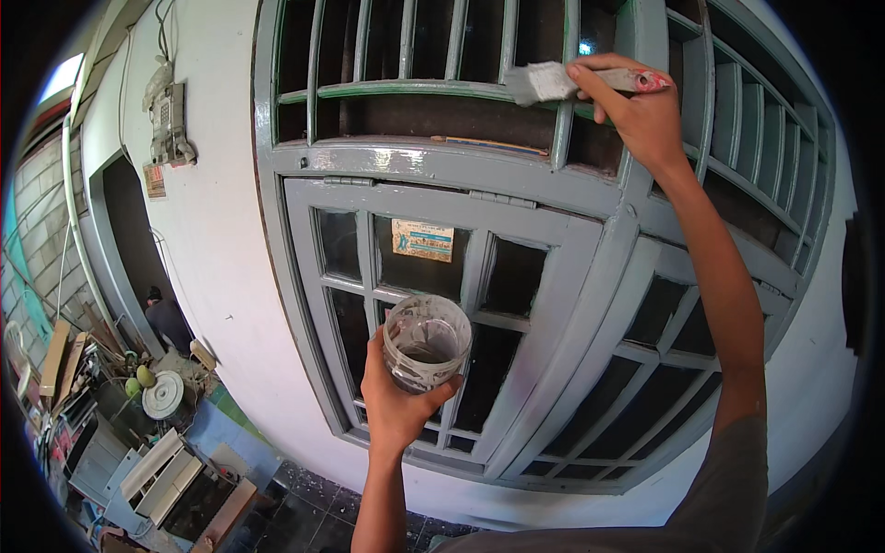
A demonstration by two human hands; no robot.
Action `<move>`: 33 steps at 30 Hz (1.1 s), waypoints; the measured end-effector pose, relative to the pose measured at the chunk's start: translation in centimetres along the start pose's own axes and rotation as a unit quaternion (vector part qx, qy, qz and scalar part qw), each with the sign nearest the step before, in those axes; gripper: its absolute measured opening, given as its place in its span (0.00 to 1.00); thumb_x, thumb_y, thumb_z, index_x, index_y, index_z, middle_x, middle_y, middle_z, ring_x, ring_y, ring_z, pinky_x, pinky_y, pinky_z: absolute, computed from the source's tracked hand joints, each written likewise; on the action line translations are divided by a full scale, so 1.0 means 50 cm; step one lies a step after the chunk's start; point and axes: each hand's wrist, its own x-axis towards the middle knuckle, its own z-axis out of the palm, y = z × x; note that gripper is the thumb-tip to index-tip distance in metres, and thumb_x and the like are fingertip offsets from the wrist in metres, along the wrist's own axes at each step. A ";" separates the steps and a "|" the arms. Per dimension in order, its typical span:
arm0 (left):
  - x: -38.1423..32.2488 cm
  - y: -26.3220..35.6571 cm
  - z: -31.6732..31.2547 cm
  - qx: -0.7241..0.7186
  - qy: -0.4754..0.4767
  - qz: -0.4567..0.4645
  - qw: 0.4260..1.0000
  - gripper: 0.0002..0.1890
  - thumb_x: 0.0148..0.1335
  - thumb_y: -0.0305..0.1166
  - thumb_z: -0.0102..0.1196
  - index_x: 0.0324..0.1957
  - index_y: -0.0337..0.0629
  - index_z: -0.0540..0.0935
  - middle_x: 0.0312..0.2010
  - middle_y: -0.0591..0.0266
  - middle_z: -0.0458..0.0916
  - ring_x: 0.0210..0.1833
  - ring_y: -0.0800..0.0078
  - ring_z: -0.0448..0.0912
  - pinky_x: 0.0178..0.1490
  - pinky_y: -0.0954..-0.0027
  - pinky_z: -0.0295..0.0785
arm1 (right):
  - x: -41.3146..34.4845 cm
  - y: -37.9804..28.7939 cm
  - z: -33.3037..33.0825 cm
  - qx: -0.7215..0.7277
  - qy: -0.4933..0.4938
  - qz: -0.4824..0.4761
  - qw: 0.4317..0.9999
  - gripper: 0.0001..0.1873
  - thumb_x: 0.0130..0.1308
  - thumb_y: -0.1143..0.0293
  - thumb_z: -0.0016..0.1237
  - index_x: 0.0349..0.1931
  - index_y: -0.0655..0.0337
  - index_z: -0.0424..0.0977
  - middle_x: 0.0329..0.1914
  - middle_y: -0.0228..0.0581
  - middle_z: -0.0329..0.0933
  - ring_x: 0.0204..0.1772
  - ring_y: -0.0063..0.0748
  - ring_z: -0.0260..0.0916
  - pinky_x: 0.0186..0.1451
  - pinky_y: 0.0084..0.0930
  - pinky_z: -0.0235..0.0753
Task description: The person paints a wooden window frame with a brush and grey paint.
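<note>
My left hand (408, 401) is wrapped around a clear plastic cup (427, 339) smeared with grey paint, some of it pooled inside. Raised at the upper right, my right hand (632, 114) grips a flat paintbrush (546, 84) by its handle, which has a red-stained end. The grey-coated bristles meet or overlap the horizontal rail (415, 88) of the window grille; exact contact is hard to tell. Green shows along parts of this rail under the grey. Below it, a glossy grey window frame (387, 159) carries a hinged sash with dark glass panes.
A labelled sticker (422, 240) is on one pane. An electricity meter (168, 117) hangs on the white wall (228, 242). At lower left stand stacked clutter, a lidded round container (163, 395) and a hand saw (225, 515). A person (168, 321) crouches by the doorway.
</note>
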 end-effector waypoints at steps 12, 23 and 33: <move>-0.015 0.000 -0.003 0.035 0.001 -0.010 0.999 0.52 0.39 0.33 0.84 0.67 0.32 0.70 0.57 0.49 0.83 0.59 0.61 0.84 0.65 0.62 0.78 | 0.043 -0.016 0.034 -0.126 -0.091 -0.127 0.980 0.13 0.67 0.59 0.65 0.45 0.57 0.89 0.35 0.40 0.90 0.36 0.32 0.86 0.47 0.26 0.83; -0.025 -0.007 -0.014 0.028 0.013 -0.020 0.999 0.51 0.39 0.31 0.84 0.67 0.33 0.70 0.57 0.49 0.83 0.59 0.62 0.84 0.65 0.62 0.78 | 0.072 -0.088 -0.035 -0.178 -0.158 -0.154 0.959 0.14 0.70 0.62 0.63 0.45 0.65 0.88 0.37 0.38 0.89 0.38 0.23 0.83 0.44 0.22 0.82; -0.033 -0.025 -0.012 0.007 0.013 -0.010 1.000 0.53 0.39 0.32 0.83 0.69 0.32 0.68 0.57 0.46 0.83 0.59 0.58 0.84 0.64 0.60 0.78 | 0.106 -0.070 -0.014 -0.165 -0.234 -0.175 0.942 0.12 0.66 0.64 0.66 0.42 0.65 0.88 0.33 0.39 0.88 0.34 0.26 0.82 0.41 0.24 0.81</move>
